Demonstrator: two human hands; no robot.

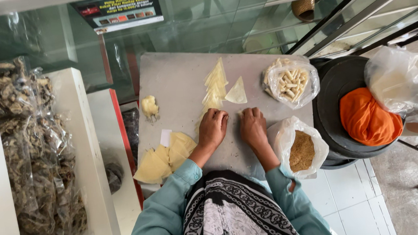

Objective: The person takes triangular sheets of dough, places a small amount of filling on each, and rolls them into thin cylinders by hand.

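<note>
My left hand [213,128] and my right hand [253,127] rest side by side on a grey worktop [177,80], fingers curled down onto a small piece of pale dough that is mostly hidden under them. Just beyond my fingers lies a row of overlapping pale yellow dough triangles [215,88], with a single triangle [237,92] beside it. A stack of square dough sheets [165,159] sits near my left forearm. A lump of pale dough [149,107] lies at the left of the worktop.
A clear bag of small rolled pieces [291,82] and a clear bag of brown crumbly filling [301,150] stand at the right. Beyond them are a black tub [332,89] with an orange cloth [369,117] and a plastic bag [397,82]. Bagged dried goods [30,154] hang left.
</note>
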